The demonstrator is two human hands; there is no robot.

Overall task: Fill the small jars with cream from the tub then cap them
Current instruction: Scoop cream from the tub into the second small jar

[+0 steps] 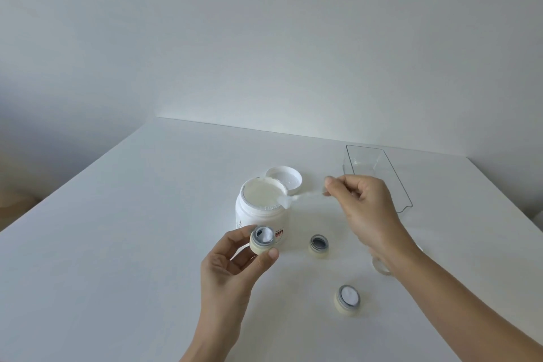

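While the white table (123, 244) runs bare to its left and far edges, all the clutter sits right of centre, leaving wide room on the left. An open white plastic tub (260, 209), round and upright, stands mid-table with smooth cream filling it near the brim; its shallow screw lid (284, 179) lies upturned just behind, touching or nearly so. A clear rectangular plastic tray (379, 176) lies near the far right edge. The left hand (235, 264) pinches a small cream-coloured jar (262, 241) between thumb and fingers in front of the tub, its grey-rimmed mouth tilted toward the camera, partly filled. The right hand (364, 209) grips a translucent spatula (302, 197) by its end; its long axis runs roughly level, right to left, the cream-laden tip at the tub's right rim. Two more uncapped jars stand upright: an empty one (319, 246) just right of the tub, a filled one (348, 300) nearer the camera.
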